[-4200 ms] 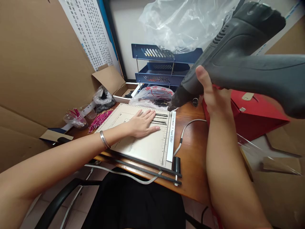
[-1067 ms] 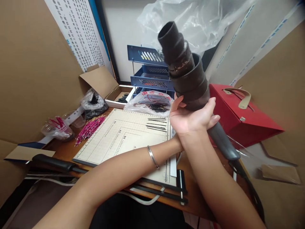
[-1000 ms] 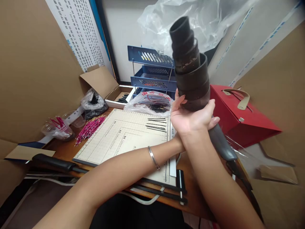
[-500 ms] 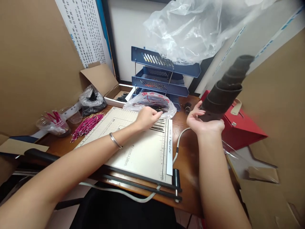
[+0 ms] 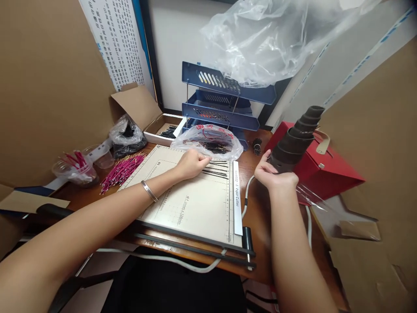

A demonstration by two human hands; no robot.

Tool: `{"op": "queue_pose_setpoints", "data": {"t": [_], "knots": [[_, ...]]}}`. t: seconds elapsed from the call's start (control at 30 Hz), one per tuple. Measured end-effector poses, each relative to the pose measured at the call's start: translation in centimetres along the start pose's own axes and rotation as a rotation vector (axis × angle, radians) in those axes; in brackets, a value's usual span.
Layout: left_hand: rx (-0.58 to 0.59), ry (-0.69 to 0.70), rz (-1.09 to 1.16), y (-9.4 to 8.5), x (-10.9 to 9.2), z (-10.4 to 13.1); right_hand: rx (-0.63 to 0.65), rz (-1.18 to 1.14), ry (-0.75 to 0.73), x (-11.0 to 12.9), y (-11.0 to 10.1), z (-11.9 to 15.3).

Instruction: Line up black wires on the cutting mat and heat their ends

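My left hand [image 5: 193, 164] is closed, thumb against curled fingers, above the upper part of a cream paper cutter [image 5: 198, 208]. Whatever its fingers hold is hidden. Several thin black strips [image 5: 216, 170] lie side by side on the cutter just right of this hand, by the ruler edge. My right hand [image 5: 276, 171] is wrapped round the base of a dark, tapering roll [image 5: 293, 139], wound in stepped layers and tilted up to the right. This hand is beside the cutter, in front of a red box [image 5: 329, 169].
A clear plastic bag [image 5: 233, 150] of dark thin pieces sits behind the cutter, before a blue tray rack [image 5: 221, 117]. Pink sticks [image 5: 122, 171], an open carton [image 5: 137, 104] and a bag of black pieces [image 5: 125, 134] are at left. A pale cable [image 5: 249, 191] runs beside the cutter.
My right hand has lowered the dark roll and brought it slightly left. My left hand has shifted a little left, showing more of the black strips. The view has moved slightly.
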State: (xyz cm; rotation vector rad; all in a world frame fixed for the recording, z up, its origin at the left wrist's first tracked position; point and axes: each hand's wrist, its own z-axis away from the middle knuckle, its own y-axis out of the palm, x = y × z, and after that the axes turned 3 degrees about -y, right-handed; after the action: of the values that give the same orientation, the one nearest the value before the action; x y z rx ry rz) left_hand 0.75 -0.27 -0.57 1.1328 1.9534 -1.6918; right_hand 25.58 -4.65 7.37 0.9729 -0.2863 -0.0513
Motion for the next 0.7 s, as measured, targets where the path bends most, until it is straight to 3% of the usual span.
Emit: {"op": "queue_pose_setpoints", "data": {"t": [0.13, 0.27, 0.53, 0.6, 0.7], "knots": [[0.073, 0.077, -0.054, -0.9, 0.0, 1.0, 0.016, -0.049, -0.03, 0.4, 0.0, -0.6], [0.091, 0.163, -0.112, -1.5, 0.2, 0.6, 0.035, -0.077, -0.026, 0.9, -0.3, -1.2], [0.004, 0.196, -0.21, 0.0, 1.3, -1.9, 0.173, 0.043, -0.043, 1.6, -1.1, -2.4], [0.023, 0.184, -0.222, 0.3, 1.2, -2.0, 0.255, 0.063, -0.047, 1.7, -1.7, -2.1], [0.076, 0.149, -0.265, 0.2, 0.5, -1.8, 0.533, 0.295, -0.143, 0.9, -3.2, -0.5]]}}
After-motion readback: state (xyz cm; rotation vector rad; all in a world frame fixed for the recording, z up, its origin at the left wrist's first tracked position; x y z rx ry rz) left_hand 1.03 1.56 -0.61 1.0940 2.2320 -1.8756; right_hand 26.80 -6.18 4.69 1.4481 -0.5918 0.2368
